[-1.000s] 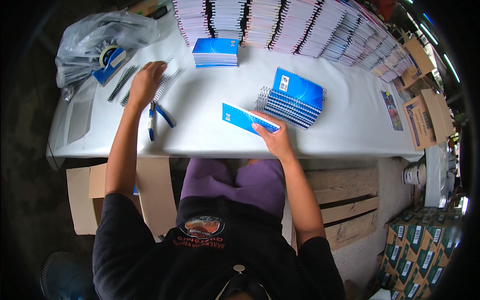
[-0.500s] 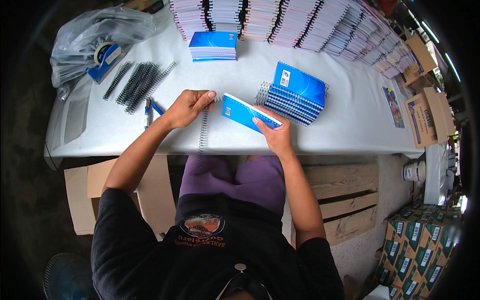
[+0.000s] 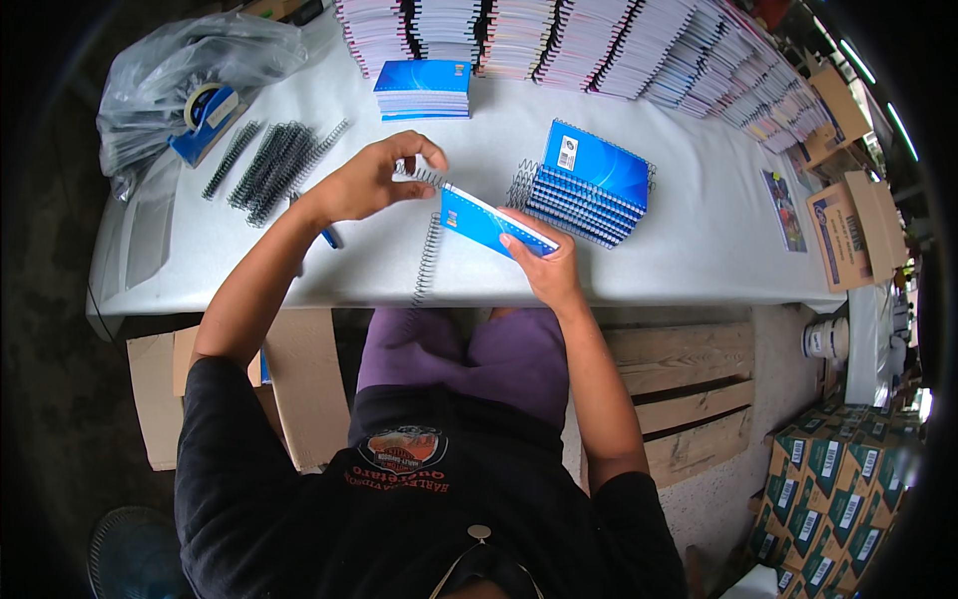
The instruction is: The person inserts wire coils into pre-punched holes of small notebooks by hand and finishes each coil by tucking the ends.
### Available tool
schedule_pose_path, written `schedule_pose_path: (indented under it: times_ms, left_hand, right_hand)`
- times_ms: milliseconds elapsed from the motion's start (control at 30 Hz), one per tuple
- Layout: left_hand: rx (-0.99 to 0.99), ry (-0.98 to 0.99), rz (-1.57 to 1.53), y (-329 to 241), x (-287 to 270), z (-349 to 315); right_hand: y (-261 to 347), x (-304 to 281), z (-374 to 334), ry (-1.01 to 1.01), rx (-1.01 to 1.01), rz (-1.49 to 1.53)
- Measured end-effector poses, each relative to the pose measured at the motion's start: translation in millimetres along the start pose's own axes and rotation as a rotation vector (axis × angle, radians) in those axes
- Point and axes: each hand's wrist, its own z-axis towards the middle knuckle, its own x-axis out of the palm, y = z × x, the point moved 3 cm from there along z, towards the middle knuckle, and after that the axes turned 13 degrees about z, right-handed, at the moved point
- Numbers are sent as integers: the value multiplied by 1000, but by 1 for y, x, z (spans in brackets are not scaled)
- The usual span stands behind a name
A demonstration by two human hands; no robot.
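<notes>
My right hand grips a small blue notebook tilted over the table, its thumb on the cover and a row of punched holes along the upper edge. A dark wire spiral meets the notebook's left corner. Around that spiral my left hand is open, with thumb and forefinger apart. A second length of spiral hangs below the corner; whether both are one coil I cannot tell. To the right stands a pile of spiral-bound blue notebooks. Loose spirals lie in a bundle on the left.
A stack of unbound blue notebooks stands farther back on the white-covered table. Tall paper stacks line the far edge. On the left are a blue tape dispenser, a plastic bag and a blue-handled tool, partly hidden by my arm.
My left hand has moved up and its fingers have spread from a pinch near the spiral. The hanging length of spiral has swung right. My right hand still holds the notebook.
</notes>
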Motion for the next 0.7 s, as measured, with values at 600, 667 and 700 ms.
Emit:
schedule_pose_path:
  times_ms: [600, 667, 700]
  left_hand:
    - [158, -524, 843, -63, 35, -39]
    - [264, -31, 714, -48, 88, -64]
    - [347, 223, 757, -41, 100, -76]
  right_hand:
    - [37, 10, 3, -255, -344, -215]
    - [49, 1, 4, -335, -431, -206]
    - [56, 2, 6, -326, -469, -237]
